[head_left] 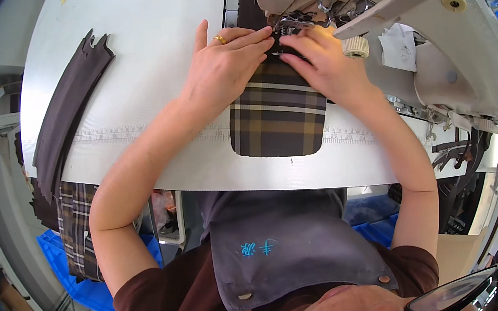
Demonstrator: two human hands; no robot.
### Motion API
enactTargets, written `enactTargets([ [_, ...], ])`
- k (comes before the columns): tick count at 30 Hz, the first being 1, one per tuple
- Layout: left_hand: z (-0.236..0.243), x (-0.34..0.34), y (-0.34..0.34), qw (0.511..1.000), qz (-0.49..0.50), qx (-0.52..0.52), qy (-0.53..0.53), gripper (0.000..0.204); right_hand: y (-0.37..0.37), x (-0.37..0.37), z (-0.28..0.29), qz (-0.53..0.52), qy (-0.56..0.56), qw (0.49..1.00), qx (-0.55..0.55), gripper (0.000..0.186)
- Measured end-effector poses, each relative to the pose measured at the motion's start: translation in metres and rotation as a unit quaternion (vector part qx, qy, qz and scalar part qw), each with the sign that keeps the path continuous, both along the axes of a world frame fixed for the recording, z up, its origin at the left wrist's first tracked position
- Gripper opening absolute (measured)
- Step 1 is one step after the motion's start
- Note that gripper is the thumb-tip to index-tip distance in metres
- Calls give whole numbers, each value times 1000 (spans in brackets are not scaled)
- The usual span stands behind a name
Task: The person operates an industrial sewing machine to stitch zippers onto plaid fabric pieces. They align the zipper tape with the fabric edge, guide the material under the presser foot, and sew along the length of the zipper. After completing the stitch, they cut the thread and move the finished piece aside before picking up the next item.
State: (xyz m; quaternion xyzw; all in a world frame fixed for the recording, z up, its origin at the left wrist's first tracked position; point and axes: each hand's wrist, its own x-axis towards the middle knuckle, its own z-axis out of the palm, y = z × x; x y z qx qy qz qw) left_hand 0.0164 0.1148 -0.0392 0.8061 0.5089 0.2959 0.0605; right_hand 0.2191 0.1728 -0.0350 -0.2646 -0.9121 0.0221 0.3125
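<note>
A plaid fabric panel (278, 117) in brown, black and white, with rounded near corners, lies on the white sewing table under my hands. Its far end runs to the presser foot (291, 23) of a sewing machine, where a dark fabric strip (249, 4) stretches away beyond. My left hand (227, 61), a gold ring on one finger, rests flat on the fabric, its fingers stretched toward the foot and the thumb spread. Close by the foot, my right hand (324, 60) has bent fingers and thumb at the panel's right far edge. The needle and exact stitching spot are hidden.
The sewing machine head (455, 46) overhangs the right side. Several dark fabric strips (70, 110) lie at the table's left, with plaid cloth (76, 231) hanging below them. A printed ruler (114, 134) crosses the tabletop. Blue crates (78, 291) stand underneath.
</note>
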Motion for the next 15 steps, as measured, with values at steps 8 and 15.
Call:
enactTargets([
  [8, 7, 1, 18, 989, -23, 121, 79, 14, 0, -10, -2, -18, 72, 985, -153, 15],
  [15, 13, 1, 28, 992, -22, -17, -121, 7, -18, 5, 33, -20, 23, 939, -342, 24],
])
